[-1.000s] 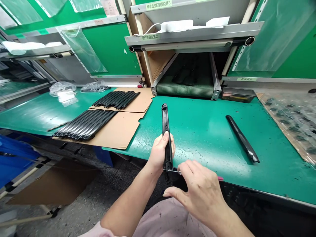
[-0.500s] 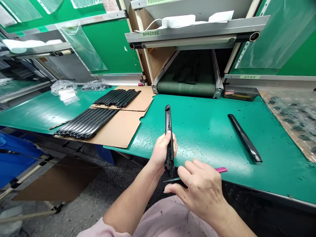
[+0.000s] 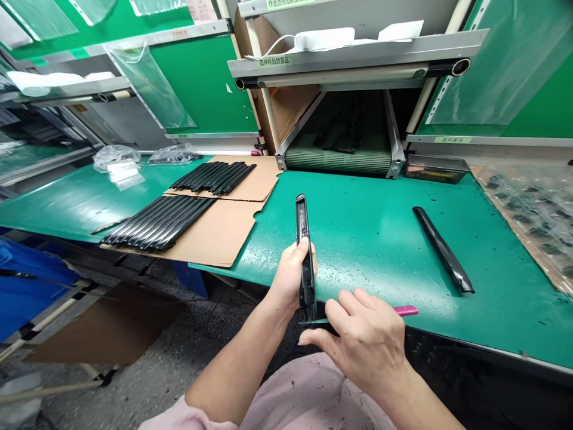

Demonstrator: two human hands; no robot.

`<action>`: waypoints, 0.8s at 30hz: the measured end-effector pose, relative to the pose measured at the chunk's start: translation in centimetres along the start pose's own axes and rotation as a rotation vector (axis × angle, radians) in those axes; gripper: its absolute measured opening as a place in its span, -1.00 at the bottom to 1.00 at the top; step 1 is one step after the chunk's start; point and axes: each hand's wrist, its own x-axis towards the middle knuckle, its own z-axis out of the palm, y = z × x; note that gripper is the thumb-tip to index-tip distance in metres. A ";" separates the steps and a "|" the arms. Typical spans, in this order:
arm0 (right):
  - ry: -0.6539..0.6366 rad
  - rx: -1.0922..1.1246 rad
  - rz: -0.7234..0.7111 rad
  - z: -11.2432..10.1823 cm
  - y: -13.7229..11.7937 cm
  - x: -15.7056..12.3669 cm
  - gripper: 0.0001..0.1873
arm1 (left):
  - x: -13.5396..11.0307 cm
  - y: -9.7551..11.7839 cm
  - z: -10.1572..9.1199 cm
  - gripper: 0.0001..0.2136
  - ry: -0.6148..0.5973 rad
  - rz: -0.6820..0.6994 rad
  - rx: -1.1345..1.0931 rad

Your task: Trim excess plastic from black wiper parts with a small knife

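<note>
My left hand is wrapped round a long black plastic part, thumb on its hollow face, over the front edge of the green table. The part stands up lengthwise, its lower end toward me. Closed on a knife with a pink handle, my right hand is just right of that lower end. The thin blade lies across the part's near end; whether it touches cannot be made out. A similar black part rests by itself on the table to the right.
Rows of black parts lie on cardboard sheets at the left. A conveyor belt with dark parts stands at the back, beneath a metal shelf. Bagged pieces sit at the right, near a small clear box.
The black part's upper end has shifted slightly left and turned a little in my left hand. The knife blade has risen slightly toward the part's lower end.
</note>
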 end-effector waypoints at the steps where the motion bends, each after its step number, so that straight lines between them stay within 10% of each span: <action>1: 0.012 -0.002 -0.006 0.0 0.0 0.0 -0.41 | 0.0 0.1 0.0 -0.56 -0.002 0.000 0.006; 8: 0.084 0.084 -0.052 0.0 -0.5 -0.8 -0.37 | 0.3 0.6 -0.2 -0.57 0.019 0.037 0.021; 15: -0.033 0.425 0.275 0.5 -1.0 -1.1 -0.77 | -0.8 0.7 0.5 -0.68 0.071 0.154 -0.004; 24: 0.210 0.292 -0.063 1.1 -4.0 -1.5 -0.70 | -1.3 1.1 0.8 -0.70 -0.079 0.110 -0.363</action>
